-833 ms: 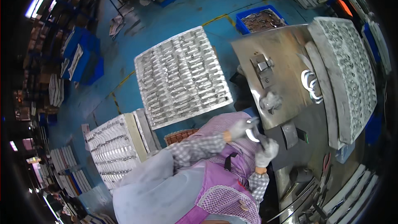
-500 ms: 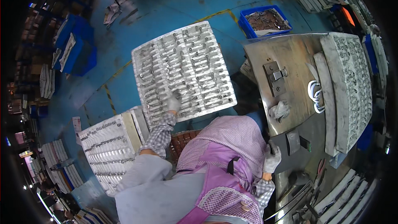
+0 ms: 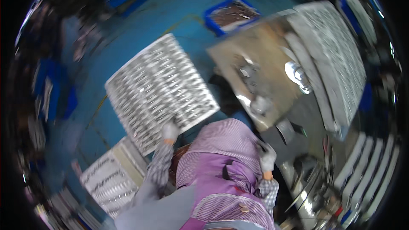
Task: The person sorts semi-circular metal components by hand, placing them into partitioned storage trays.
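Observation:
My left hand [image 3: 170, 131], in a pale glove with dark fingertips, reaches over the near edge of a large white tray [image 3: 135, 139]. Rows of small shiny metal parts [image 3: 157, 85] fill that tray. Motion smears its fingers, so whether they hold a part cannot be made out. Beside my lap, near the edge of the metal worktable [image 3: 272, 106], is my right hand [image 3: 267, 158], also gloved. Its fingers look curled inward; anything inside them is hidden.
A metal fixture [image 3: 249, 74] and a crumpled pale cloth [image 3: 260, 104] sit on the worktable. More filled trays [image 3: 336, 55] lean at its right. Another white tray [image 3: 102, 179] stands left of my knees. A blue bin [image 3: 216, 27] of metal pieces is on the floor beyond.
The whole view has swung and blurred, shifting the tray and table left in the picture. My left hand now lies closer to the tray's near edge; my right hand stays beside my lap.

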